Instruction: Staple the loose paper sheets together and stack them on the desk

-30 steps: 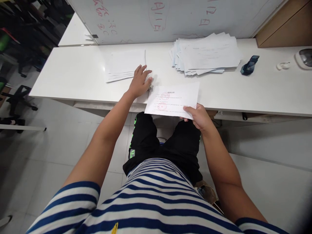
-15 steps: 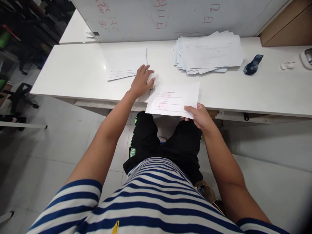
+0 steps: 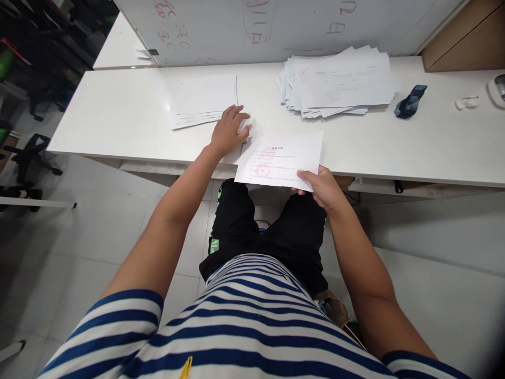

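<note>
A printed sheet with red stamps [image 3: 282, 158] lies half over the front edge of the white table [image 3: 118, 121]. My right hand [image 3: 321, 187] pinches its near right corner. My left hand [image 3: 229, 131] rests on the table just left of the sheet, fingers curled over a small pale object that I cannot make out. A neat stack of white paper [image 3: 203, 100] lies just beyond my left hand.
A loose, fanned pile of papers [image 3: 339, 81] sits at the back right. Further right lie a dark blue clip-like item [image 3: 410, 101] and a small white object [image 3: 466, 101]. A whiteboard with red writing [image 3: 256, 26] stands behind the table. Office chairs stand at the far left.
Almost nothing differs; the view has shifted slightly. Both hands keep their places on the sheet and table.
</note>
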Available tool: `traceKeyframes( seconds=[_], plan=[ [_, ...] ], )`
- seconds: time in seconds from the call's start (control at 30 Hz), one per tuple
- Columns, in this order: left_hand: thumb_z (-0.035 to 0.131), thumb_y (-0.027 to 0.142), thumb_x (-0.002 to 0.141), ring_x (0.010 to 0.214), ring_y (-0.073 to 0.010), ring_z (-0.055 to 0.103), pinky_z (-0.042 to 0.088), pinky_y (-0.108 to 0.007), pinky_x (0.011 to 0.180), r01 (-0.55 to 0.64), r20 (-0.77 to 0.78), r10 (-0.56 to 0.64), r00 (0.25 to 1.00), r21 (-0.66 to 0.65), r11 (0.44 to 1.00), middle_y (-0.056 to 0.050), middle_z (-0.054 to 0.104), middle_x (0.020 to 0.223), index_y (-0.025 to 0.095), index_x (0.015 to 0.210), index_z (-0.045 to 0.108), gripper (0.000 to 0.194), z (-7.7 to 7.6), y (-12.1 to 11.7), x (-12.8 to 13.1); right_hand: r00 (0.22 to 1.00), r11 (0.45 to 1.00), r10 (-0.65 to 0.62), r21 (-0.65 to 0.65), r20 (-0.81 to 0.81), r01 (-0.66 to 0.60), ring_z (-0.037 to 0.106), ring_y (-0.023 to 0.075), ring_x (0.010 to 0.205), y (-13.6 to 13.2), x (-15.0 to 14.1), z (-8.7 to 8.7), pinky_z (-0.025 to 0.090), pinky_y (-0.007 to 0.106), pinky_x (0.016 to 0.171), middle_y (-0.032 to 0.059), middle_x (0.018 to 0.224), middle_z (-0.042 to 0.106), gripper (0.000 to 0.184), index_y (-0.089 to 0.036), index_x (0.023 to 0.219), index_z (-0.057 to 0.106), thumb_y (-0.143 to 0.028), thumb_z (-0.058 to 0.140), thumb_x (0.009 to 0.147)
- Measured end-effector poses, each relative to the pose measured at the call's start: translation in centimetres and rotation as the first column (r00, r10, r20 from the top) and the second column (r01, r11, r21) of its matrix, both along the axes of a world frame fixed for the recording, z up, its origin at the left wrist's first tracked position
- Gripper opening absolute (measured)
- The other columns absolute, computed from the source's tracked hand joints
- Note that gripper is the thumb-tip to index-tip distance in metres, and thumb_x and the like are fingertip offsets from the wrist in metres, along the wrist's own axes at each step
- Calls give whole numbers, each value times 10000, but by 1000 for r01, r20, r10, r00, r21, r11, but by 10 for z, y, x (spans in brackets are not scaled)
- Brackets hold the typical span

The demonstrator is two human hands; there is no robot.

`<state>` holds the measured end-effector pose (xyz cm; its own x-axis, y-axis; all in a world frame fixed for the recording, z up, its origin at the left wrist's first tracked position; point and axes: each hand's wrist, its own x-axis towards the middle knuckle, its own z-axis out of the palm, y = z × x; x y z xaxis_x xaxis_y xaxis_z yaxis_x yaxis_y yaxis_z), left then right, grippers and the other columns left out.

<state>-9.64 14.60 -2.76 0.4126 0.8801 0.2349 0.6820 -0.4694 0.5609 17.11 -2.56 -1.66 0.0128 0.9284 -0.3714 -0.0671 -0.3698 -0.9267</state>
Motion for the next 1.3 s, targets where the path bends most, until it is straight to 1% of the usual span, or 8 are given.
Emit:
traceKeyframes(
  seconds=[0.23,0.3,0.53,0.7,0.83,0.97,1.17,1.3],
  plan=[
    [549,452,863,1482,-328,239,46,-576,1242,21,-14,-22,1000,-54,998,-14,534,1430,320,1113,623,293,-3,5,2,1000,1000,6,-6,11,-6,614,194,583,0,0,3,455,289,427,65,757,666,265,-185,900,609,-330,725,711],
    [562,419,854,1479,-324,237,24,-569,1249,22,12,-21,1000,-72,997,-10,557,1397,329,1090,631,262,-5,7,3,1000,1000,7,7,13,-7,618,203,598,0,1,1,458,297,436,68,766,659,278,-186,907,608,-337,731,709],
    [558,453,850,1466,-334,271,127,-544,1242,24,9,-23,1000,-63,998,-42,518,1444,300,1172,604,359,-7,12,-2,1000,1000,-12,14,18,11,590,177,535,-4,0,-7,435,285,411,47,724,662,267,-190,877,607,-365,721,712],
    [565,470,836,1459,-341,287,226,-523,1219,7,-1,-7,1000,-70,998,-82,504,1454,269,1215,577,429,-6,14,-6,998,999,-20,31,53,18,579,170,505,-21,9,5,439,284,408,34,672,662,237,-195,826,624,-371,732,711],
    [569,421,815,1412,-357,351,271,-549,1193,-17,-25,15,1000,-66,998,-98,548,1391,268,1192,580,407,-6,13,-4,997,1000,-31,4,66,31,534,158,455,-44,29,17,419,284,383,20,598,633,255,-201,782,640,-403,764,687],
    [561,393,803,1402,-360,351,297,-558,1172,-5,-6,5,1000,-46,999,-86,584,1338,278,1148,589,365,-6,12,-3,994,997,-81,24,74,80,534,166,457,-64,50,20,437,307,379,21,599,623,288,-206,773,656,-421,804,649],
    [487,375,850,1445,-355,268,305,-560,1146,-49,-183,23,983,-135,990,-98,517,1414,258,1230,533,401,10,2,4,989,988,-145,49,33,143,629,222,575,-72,65,10,523,334,445,27,587,625,352,-200,747,685,-427,875,558],
    [434,373,893,1456,-323,245,304,-512,1151,-56,-233,21,972,-146,988,-82,494,1436,253,1280,499,410,20,-7,7,991,990,-131,58,19,130,668,240,651,-73,66,6,571,354,532,37,627,664,332,-194,763,705,-413,876,580]
  ],
)
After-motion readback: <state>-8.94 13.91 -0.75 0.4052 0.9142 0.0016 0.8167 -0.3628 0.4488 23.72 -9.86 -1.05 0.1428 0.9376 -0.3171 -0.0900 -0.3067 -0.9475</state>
